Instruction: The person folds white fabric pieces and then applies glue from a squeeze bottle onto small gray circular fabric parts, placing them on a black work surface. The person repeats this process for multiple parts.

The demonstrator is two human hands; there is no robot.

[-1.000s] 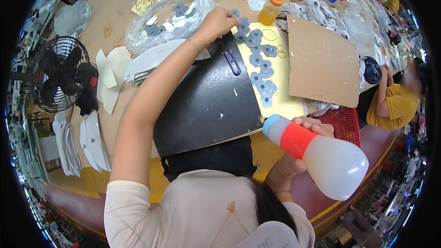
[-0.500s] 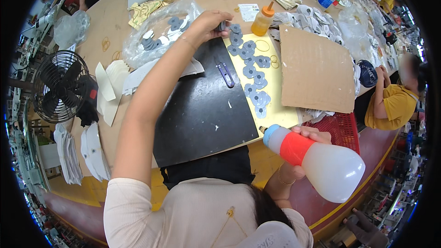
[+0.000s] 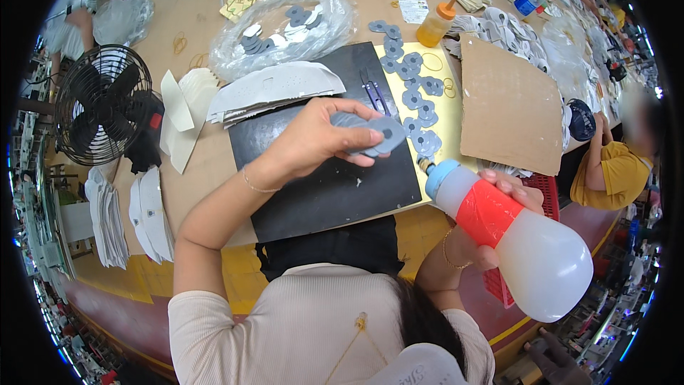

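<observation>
My left hand point(image 3: 324, 139) pinches a small stack of grey rounded patches point(image 3: 388, 135), each with a dark dot, above the black mat point(image 3: 320, 196). In my right hand point(image 3: 509, 199) is a squeeze bottle point(image 3: 538, 264) with a red band, a blue collar and a milky white body. It lies tilted, its narrow nozzle pointing up and left at the mat's right edge. Beyond the nozzle, more grey patches point(image 3: 413, 100) lie overlapping in a winding row on a yellow sheet point(image 3: 445, 128). Purple thread snips point(image 3: 374, 93) rest on the mat.
A stack of white cut pieces point(image 3: 278, 88) overlaps the mat's far left. Behind it sits a clear plastic bag point(image 3: 221, 46) with more patches. An amber bottle point(image 3: 433, 28) stands by the sheet, left of a cardboard piece point(image 3: 506, 110). A black fan point(image 3: 103, 103) stands at left.
My left hand has come back from the far end of the patch row to above the mat, carrying the grey patches. The bottle has shifted slightly right in the picture.
</observation>
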